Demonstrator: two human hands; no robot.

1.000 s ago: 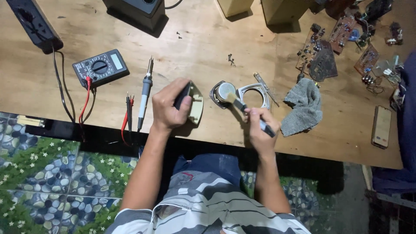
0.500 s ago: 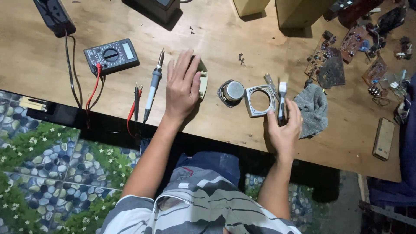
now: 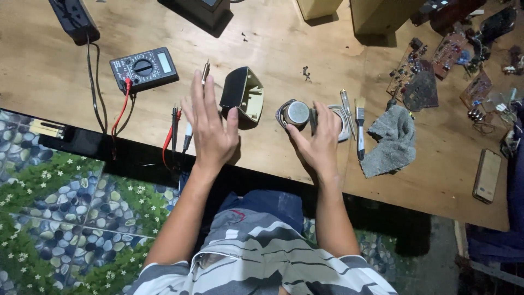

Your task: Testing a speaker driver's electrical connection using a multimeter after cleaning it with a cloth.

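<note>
Seen from the head view: left hand (image 3: 210, 128) spread flat and open above the wooden desk (image 3: 273, 49), fingers apart, holding nothing, thumb tip just beside a small dark housing shell (image 3: 242, 97) with a cream interior, lying tilted on its side. Right hand (image 3: 321, 143) also open, fingers loosely extended and resting at a small round speaker (image 3: 296, 113) with a silvery magnet face, fingertips touching or nearly touching its edge; whether actually gripping, cannot tell. Partly hidden behind that hand, a pale square frame (image 3: 344, 121). Just right of the frame, a slim screwdriver (image 3: 346, 109) and a small brush (image 3: 359, 128) lying side by side, then a crumpled grey cloth (image 3: 391, 140) touching the brush. Left of the left hand, a pen-like tool (image 3: 203, 76) partly covered by the fingers, plus red and black probe leads (image 3: 172, 134) running off the desk edge from a black multimeter (image 3: 144, 68). Far left corner, a black power strip (image 3: 73, 19) with its cable trailing down. Upper right, scattered circuit boards (image 3: 431, 71). Near the right edge, a phone (image 3: 487, 176) lying flat, well apart from both hands.
</note>
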